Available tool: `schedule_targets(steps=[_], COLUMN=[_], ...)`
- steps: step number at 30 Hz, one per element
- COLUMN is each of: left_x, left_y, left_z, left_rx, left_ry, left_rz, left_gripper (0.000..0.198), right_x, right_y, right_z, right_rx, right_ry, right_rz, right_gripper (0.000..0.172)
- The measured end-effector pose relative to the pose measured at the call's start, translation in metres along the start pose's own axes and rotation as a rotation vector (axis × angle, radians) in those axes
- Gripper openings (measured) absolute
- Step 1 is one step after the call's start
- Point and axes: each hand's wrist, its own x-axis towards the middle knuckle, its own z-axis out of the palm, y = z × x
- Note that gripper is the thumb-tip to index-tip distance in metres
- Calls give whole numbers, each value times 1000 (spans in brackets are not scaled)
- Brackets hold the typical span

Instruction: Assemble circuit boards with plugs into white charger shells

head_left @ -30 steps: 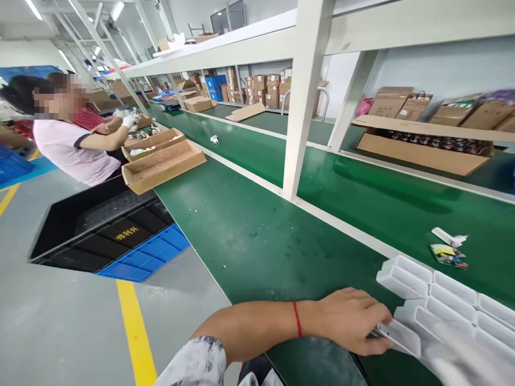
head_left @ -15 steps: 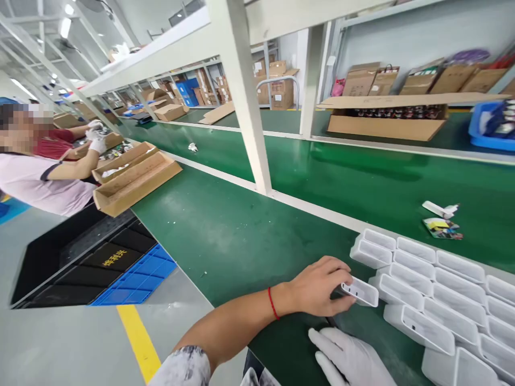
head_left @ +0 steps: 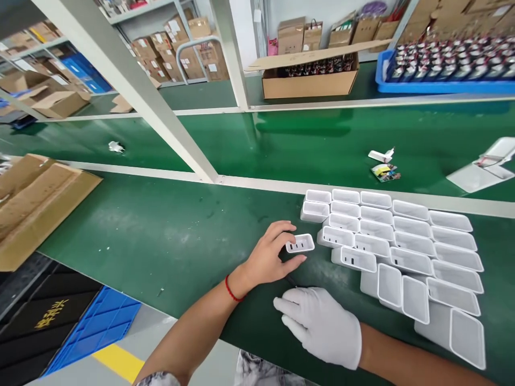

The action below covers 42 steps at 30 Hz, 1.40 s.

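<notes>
"Head view: what's the left hand (head_left: 265, 258) doing?"
"It's curving wide around a small white box (head_left: 302, 244); I can't tell whether it's gripping."
"Where are you seeing it?"
"Just left of the rows of white boxes (head_left: 413, 225), between the front and rear edges of the bench (head_left: 181, 236)."
"And the gloved right hand (head_left: 322, 324)?"
"It's facing palm-down, nearer the front edge, fingers loosely apart."

Held case (head_left: 301, 243) and other cases (head_left: 411, 261): smooth plastic, low sheen. Glove (head_left: 322, 327) is matt cloth. Desk (head_left: 181, 236): smooth, faint sheen; strip (head_left: 298, 155) behind is glossier, reflects the carton (head_left: 309, 86), matt cardboard. Post (head_left: 134, 88) looks like smooth painted metal. Tray (head_left: 446, 87): plastic. Bracelet (head_left: 231, 289): cord.
</notes>
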Motion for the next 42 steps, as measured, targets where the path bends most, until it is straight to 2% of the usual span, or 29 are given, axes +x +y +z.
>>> schedule_targets(steps=[4, 9, 21, 32, 42], left_x=[0, 0, 5, 4, 4], left_y=[0, 2, 3, 4, 4], left_z=[1, 0, -4, -6, -4], left_rx=[10, 25, -4, 5, 8], left_ry=[-15, -72, -26, -165, -110], left_rz=[32, -38, 15, -100, -69], left_gripper=[17, 11, 24, 33, 32], right_x=[-1, -1, -1, 0, 0], right_y=[-1, -1, -1, -1, -1], right_z=[1, 1, 0, -1, -2], right_rx=[-8, -11, 81, 75, 91], right_ry=[-13, -16, 61, 58, 20], right_rz=[6, 9, -15, -18, -4], right_gripper=[21, 23, 28, 29, 29])
